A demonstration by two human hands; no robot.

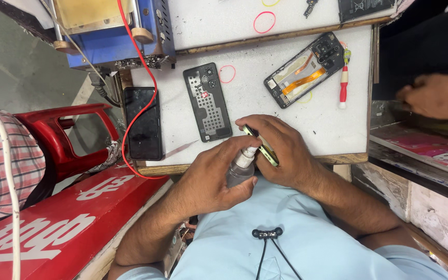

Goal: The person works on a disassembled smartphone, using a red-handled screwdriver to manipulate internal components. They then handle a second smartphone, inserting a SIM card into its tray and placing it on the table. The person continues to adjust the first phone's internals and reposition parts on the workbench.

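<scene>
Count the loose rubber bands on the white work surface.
4: pink band on the upper board, yellow band cut off at the top edge, pink band beside the back cover, yellow band under the phone frame. Others may be hidden.

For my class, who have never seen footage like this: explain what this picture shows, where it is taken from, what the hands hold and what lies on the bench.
One camera, worn on a person's head, looks down at their own bare hands. The left hand grips a small grey spray bottle; the right hand holds a thin phone part at its nozzle. On the white bench lie a dark phone back cover, an opened phone frame, a red-handled screwdriver and a black phone. Another person's hand shows at the right.
</scene>
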